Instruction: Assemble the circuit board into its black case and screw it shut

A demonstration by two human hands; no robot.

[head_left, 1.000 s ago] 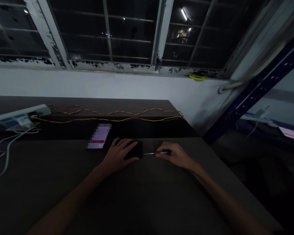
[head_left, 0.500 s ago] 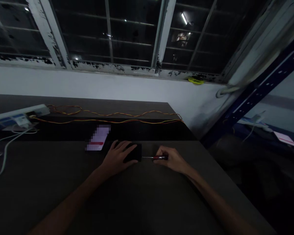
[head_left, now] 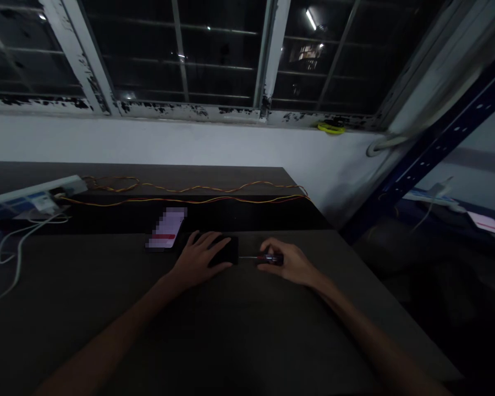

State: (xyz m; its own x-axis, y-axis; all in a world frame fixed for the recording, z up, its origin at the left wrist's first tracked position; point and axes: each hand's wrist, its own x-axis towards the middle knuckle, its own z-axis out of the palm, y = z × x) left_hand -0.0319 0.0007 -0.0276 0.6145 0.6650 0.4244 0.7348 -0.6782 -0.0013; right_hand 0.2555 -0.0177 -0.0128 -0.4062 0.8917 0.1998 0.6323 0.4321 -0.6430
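My left hand (head_left: pixel 198 259) lies on a small flat black device (head_left: pixel 226 251) on the dark table (head_left: pixel 239 330), fingers over its top and thumb along its near side, pinning it in place. My right hand (head_left: pixel 289 262) is closed round the red and black handle of a small screwdriver (head_left: pixel 260 257). The thin metal shaft points left and its tip meets the right edge of the black device. The room is dim, so fine detail on the device is hidden.
A lit phone (head_left: pixel 166 228) lies just left of my left hand. Orange and yellow wires (head_left: pixel 190 195) run along the raised back of the table. A white power strip (head_left: pixel 28 195) with white cables sits far left. A dark window stands behind, blue shelving (head_left: pixel 437 143) to the right.
My right hand has shifted a little to the left along the screwdriver, nearer the device. My left hand stays on the black device. The view wobbles slightly.
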